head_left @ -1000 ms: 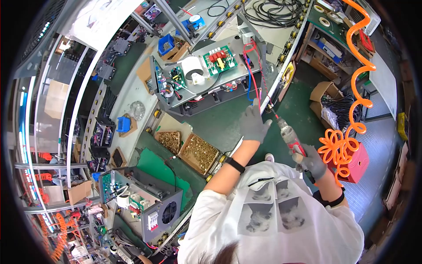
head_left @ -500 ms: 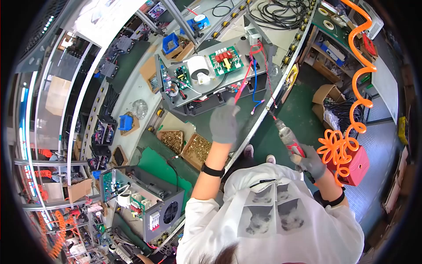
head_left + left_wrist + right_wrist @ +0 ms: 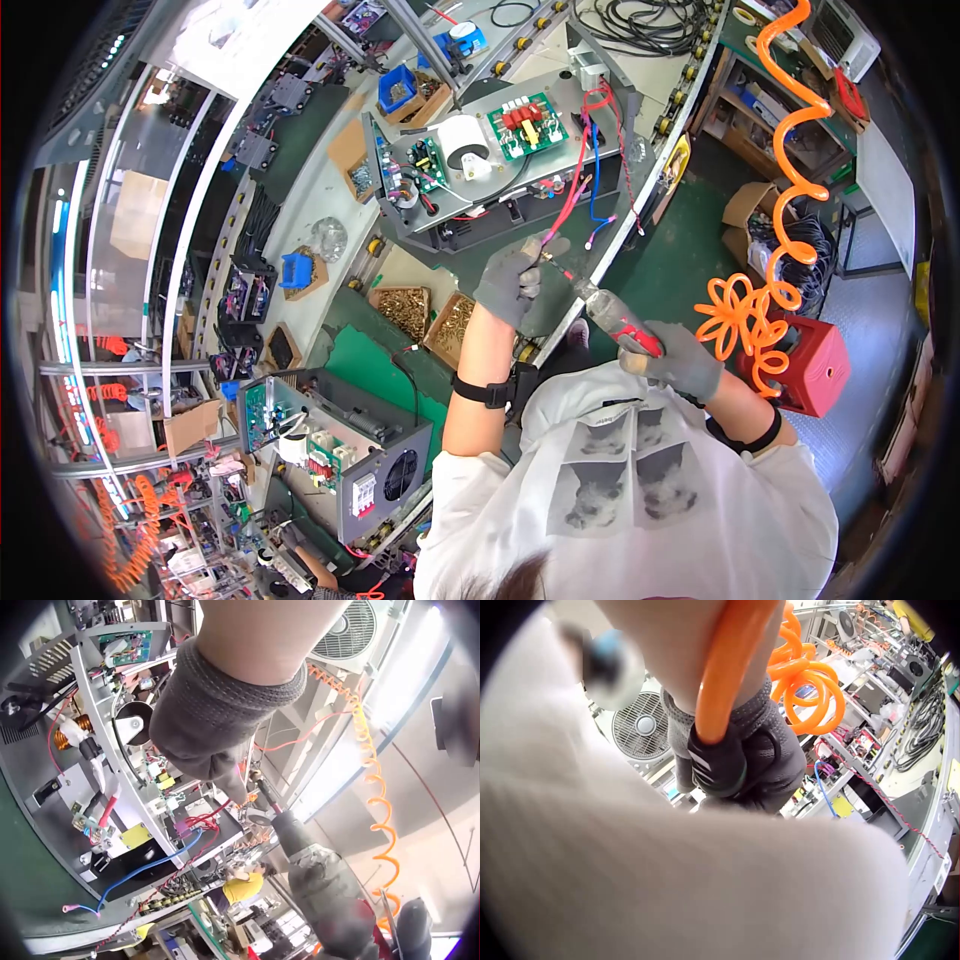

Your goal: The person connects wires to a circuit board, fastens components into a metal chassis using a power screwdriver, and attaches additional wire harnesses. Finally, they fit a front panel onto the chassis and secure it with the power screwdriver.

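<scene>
The gloved left hand pinches the end of a red wire that runs down from the opened metal unit. In the left wrist view the left hand has its fingers curled. The gloved right hand grips a grey and red power driver, whose bit points at the left fingertips, close to the wire end. A blue wire hangs loose beside the red one. In the right wrist view the right hand is partly hidden by the sleeve.
Boxes of screws stand left of the left hand. A second opened unit is at the lower left. An orange coiled hose hangs at the right above a red stool. Black cable lies at the top.
The left hand moved left with the red wire, then up slightly as its fingers curled. The right hand brought the driver left and up, towards the left hand.
</scene>
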Demonstrator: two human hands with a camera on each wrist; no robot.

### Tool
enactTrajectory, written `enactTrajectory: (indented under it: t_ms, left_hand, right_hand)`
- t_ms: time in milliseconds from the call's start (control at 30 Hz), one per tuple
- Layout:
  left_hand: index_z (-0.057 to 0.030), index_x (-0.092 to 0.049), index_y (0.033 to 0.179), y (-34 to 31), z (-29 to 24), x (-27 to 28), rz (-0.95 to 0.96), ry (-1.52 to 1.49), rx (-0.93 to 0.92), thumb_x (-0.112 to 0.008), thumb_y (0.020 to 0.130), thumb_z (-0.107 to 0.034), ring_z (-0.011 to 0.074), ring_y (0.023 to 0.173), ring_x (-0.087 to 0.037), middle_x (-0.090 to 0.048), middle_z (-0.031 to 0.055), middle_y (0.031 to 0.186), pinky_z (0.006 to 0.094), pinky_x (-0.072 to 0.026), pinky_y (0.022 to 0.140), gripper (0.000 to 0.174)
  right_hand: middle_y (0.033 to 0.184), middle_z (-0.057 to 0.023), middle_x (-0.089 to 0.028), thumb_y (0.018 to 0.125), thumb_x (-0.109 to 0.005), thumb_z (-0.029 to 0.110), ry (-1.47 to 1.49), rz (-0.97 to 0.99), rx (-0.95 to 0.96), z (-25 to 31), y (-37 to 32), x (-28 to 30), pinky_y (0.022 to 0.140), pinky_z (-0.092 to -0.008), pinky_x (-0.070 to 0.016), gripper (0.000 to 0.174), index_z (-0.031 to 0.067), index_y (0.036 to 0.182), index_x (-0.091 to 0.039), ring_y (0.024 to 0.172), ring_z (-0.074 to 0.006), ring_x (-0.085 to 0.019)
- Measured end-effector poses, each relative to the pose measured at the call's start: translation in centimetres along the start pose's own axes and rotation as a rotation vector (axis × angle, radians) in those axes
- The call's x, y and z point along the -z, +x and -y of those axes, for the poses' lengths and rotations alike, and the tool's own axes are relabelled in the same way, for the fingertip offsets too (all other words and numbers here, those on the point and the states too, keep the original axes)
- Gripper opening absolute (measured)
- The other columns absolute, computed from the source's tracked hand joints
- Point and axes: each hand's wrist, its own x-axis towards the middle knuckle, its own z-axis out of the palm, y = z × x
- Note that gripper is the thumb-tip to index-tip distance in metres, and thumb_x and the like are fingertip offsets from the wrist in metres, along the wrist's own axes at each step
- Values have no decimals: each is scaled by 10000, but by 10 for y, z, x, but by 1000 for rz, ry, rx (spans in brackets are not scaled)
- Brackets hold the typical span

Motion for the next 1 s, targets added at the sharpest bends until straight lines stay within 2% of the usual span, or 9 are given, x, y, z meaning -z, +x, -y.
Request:
enactTrajectory:
  t_ms: [100, 200, 267, 467, 800, 867, 900, 967, 1000]
  left_hand:
    - [13, -579, 1093, 3, 7, -3, -10, 45, 7, -520, 939, -234, -5, 441, -294, -661, 156, 1006, 147, -220, 378, 297]
    - [14, -586, 1083, -4, 7, -19, -137, 292, -25, -510, 946, -264, -8, 443, -282, -660, 187, 1002, 146, -212, 383, 319]
    - [11, -596, 1060, -6, 11, -22, -102, 372, -188, -505, 949, -305, -12, 447, -275, -657, 214, 995, 143, -206, 390, 347]
    - [31, -570, 1091, 0, 15, -10, 5, 114, -63, -509, 942, -366, -16, 447, -255, -643, 235, 1024, 140, -207, 396, 429]
    - [53, -569, 1121, -2, 14, -2, 66, 212, -77, -499, 935, -290, -10, 428, -236, -640, 242, 1042, 154, -185, 388, 396]
    - [38, -582, 1134, -7, 16, -4, -26, 300, -157, -464, 932, -237, -6, 443, -273, -651, 201, 1050, 166, -210, 400, 361]
    - [38, -582, 1134, -8, 20, -2, -33, 304, -165, -464, 932, -237, -6, 443, -273, -651, 201, 1050, 166, -210, 400, 361]
    - [16, -571, 1185, -5, 31, 6, -222, 694, -553, -447, 921, -191, 4, 488, -345, -666, 147, 1036, 170, -259, 438, 357]
    - [16, -571, 1185, -2, 34, 12, -235, 697, -560, -447, 921, -191, 4, 488, -345, -666, 147, 1036, 170, -259, 438, 357]
  right_hand:
    - [710, -38, -542, 735, -732, 404, -21, -18, 0, -7, 1, -1, 583, -288, -416, 478, -10, 915, -576, 637, -113, -502]
    - [716, -44, -547, 733, -731, 418, -56, -47, 8, -11, 0, -1, 605, -298, -420, 497, -14, 923, -576, 653, -123, -501]
    - [717, -46, -549, 733, -728, 424, -73, -60, 12, -13, -2, 0, 613, -303, -423, 502, -15, 922, -576, 658, -128, -502]
    - [746, -92, -568, 741, -704, 469, -108, -41, 15, -7, -6, -1, 645, -319, -437, 536, -19, 912, -568, 690, -149, -527]
    - [752, -93, -583, 738, -692, 504, -290, -62, 19, -9, 0, -6, 651, -325, -458, 571, -13, 951, -576, 720, -174, -601]
    - [753, -88, -585, 743, -687, 506, -280, -39, 42, -7, 8, -7, 628, -317, -464, 562, -6, 951, -581, 692, -164, -607]
    - [749, -85, -583, 747, -683, 509, -158, 32, -43, -4, 13, -8, 589, -306, -466, 555, 0, 945, -588, 644, -153, -599]
    - [745, -81, -581, 750, -678, 513, -42, 116, -121, -3, 26, -12, 549, -294, -467, 547, 6, 939, -595, 596, -141, -591]
    - [731, -75, -575, 753, -680, 501, 46, 130, -129, -5, 33, -15, 517, -282, -461, 531, 8, 931, -597, 560, -133, -580]
